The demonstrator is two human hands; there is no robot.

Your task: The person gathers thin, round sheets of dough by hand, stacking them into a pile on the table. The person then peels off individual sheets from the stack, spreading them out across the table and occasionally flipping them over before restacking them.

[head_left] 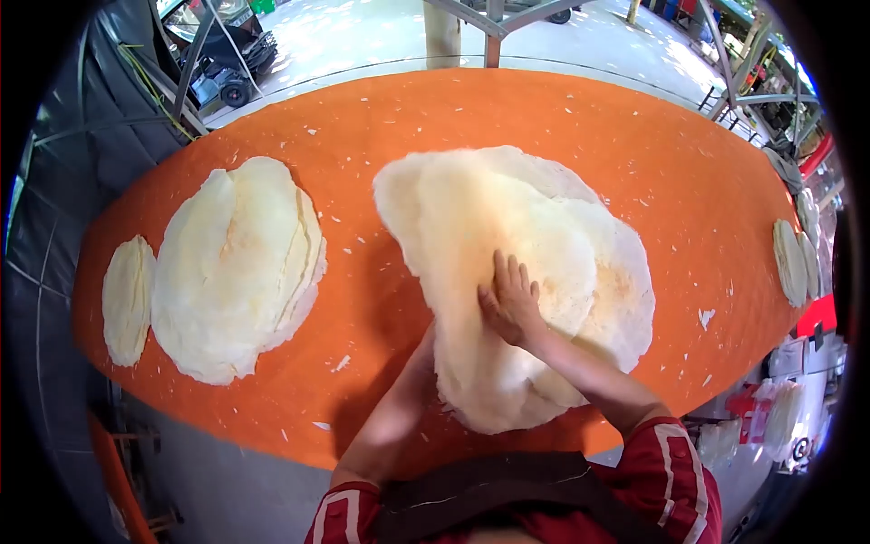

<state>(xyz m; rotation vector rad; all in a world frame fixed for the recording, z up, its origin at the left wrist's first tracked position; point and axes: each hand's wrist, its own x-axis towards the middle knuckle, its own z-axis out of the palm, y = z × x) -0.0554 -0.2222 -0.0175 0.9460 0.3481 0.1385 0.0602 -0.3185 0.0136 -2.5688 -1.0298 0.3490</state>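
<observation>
Now, what does the head view take in?

A broad orange table (698, 199), its outline bowed by the lens and littered with pale flakes (706, 317), spreads before a person in maroon sleeves (666, 471) and a dark apron (489, 485).

And at its middle?

A pile of thin pale sheets (544, 218) lies on the table, close to the person. The right hand (515, 306) rests flat on top, fingers extended, thumb apart. The left forearm (390, 417) reaches to the pile's left edge; the left hand is hidden there, its grip impossible to tell.

What else shares the surface?

Another stack (231, 272) sits to the left, a narrow bundle (129, 299) just beside it. More narrow bundles (790, 263) lie at the far right.

And the surroundings?

Sunlit paving (353, 36) stretches beyond a metal frame (494, 41), with a dark wheeled vehicle (249, 59) at upper left. Dark sheeting (63, 199) lines the left side; grey floor (245, 471) shows below the table.
</observation>
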